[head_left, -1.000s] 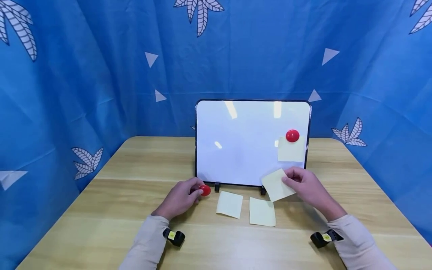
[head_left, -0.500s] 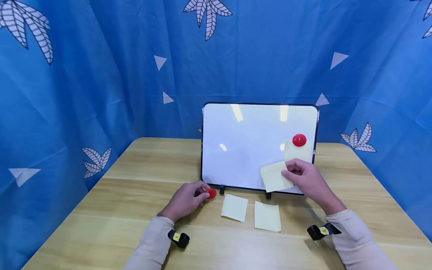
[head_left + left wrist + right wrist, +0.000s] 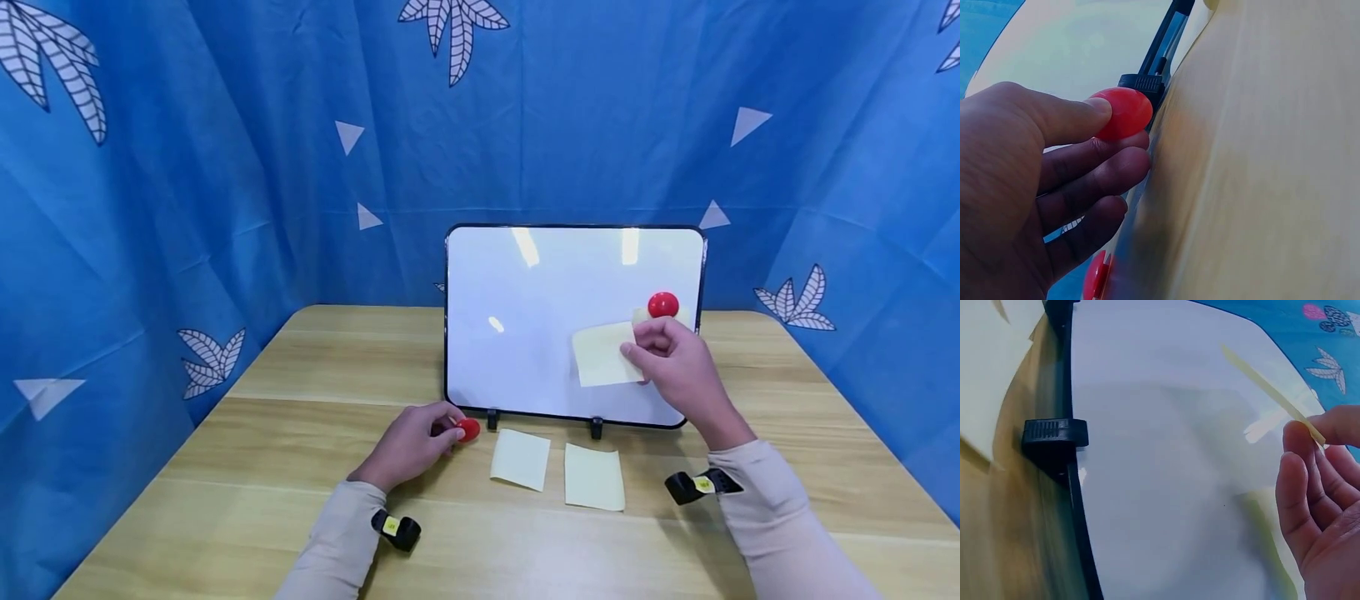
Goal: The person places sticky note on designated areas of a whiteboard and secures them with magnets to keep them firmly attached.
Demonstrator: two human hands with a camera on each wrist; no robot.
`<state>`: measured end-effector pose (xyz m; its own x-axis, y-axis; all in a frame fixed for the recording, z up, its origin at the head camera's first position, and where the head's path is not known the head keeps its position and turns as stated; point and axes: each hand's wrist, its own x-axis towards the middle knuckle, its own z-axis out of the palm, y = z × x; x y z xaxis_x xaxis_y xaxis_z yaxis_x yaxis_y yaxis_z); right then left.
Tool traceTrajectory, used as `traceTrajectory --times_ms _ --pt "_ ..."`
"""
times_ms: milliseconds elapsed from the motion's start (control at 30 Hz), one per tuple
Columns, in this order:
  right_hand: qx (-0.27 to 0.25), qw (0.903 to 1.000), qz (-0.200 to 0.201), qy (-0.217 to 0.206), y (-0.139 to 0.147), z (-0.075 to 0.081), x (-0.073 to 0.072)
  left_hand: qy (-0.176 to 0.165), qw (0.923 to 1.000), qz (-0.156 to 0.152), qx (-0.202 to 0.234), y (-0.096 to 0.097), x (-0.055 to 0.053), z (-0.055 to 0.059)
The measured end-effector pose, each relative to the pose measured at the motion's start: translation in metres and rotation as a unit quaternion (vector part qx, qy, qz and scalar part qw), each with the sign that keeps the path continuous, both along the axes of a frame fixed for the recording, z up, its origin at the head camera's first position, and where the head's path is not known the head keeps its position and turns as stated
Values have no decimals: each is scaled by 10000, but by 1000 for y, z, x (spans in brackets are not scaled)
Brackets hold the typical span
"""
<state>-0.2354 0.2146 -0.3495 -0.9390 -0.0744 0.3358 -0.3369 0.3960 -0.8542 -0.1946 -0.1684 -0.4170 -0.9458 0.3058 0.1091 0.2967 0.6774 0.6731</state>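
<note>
My left hand (image 3: pixel 411 443) pinches a round red magnet (image 3: pixel 468 430) between thumb and forefinger, low over the table beside the whiteboard's lower left corner. The left wrist view shows the same magnet (image 3: pixel 1125 114) at the thumb tip. My right hand (image 3: pixel 684 367) holds a pale yellow paper note (image 3: pixel 602 356) by its right edge, in front of the whiteboard (image 3: pixel 517 358). Edge-on in the right wrist view, that note (image 3: pixel 1266 390) stands apart from the board's surface. Another red magnet (image 3: pixel 663 304) is on the board over a second note (image 3: pixel 640 315), mostly hidden behind my right hand.
Two pale notes, a left one (image 3: pixel 521 460) and a right one (image 3: pixel 594 477), lie on the wooden table (image 3: pixel 300 358) before the board. Black feet (image 3: pixel 596 428) support the board. Another red magnet (image 3: pixel 1094 275) shows low in the left wrist view. A blue curtain (image 3: pixel 600 125) hangs behind.
My right hand has lifted the note from the board's lower edge up across its face, turning it more level. My left hand stays by the table with the magnet. The head view has shifted slightly.
</note>
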Motion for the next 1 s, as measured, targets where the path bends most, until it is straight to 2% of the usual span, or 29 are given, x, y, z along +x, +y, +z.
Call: traceTrajectory --times_ms 233,500,767,1000 --pt "-305 9992 -261 -26 4 7 -2 43 10000 -16 -9 5 -3 -2" --pt "-253 9986 -332 326 4 8 -5 8 10000 -24 11 5 -5 -3" --pt "-172 9989 -320 309 -5 5 -7 41 9999 136 19 -4 -3 -7" --pt "-13 9970 -669 379 -11 6 -7 56 9999 128 45 -3 -3 -5"
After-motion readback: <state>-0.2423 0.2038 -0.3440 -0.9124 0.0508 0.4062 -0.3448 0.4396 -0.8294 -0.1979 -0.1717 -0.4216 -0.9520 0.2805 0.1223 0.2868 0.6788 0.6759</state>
